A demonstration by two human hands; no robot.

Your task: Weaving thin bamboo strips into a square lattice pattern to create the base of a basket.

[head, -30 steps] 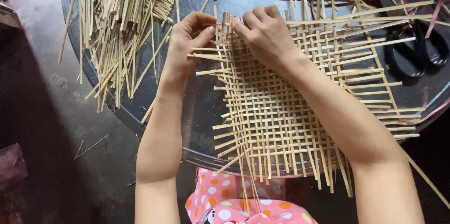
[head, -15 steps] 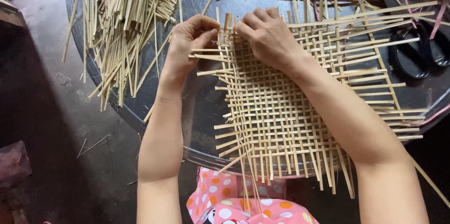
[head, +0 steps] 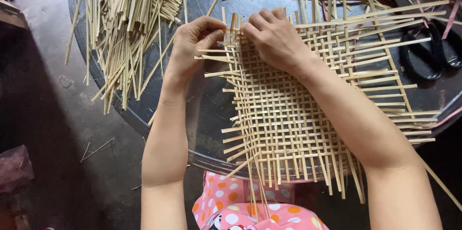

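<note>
We look down on our two bare hands at the far left corner of a flat woven mat (head: 298, 114) of pale bamboo strips. Our left grip (head: 195, 42) is narrow, fingers curled and pinching a loose strip end (head: 211, 58) that pokes out from the mat's left edge. Our right grip (head: 274, 37) lies just beside it, fingers bent and pressing down on the weave; we cannot tell whether it pinches anything.

From both grips the mat spreads toward our body and to the right, hanging over the near rim of the round dark bench (head: 211, 109). The pinched strip's long axis runs crosswise, left to right, into the weave beneath the right hand. The left hand is nearer the free end.

Further left of the grips lies a pile of loose strips (head: 130, 23). Well to the right sit black sandals (head: 428, 52).
</note>
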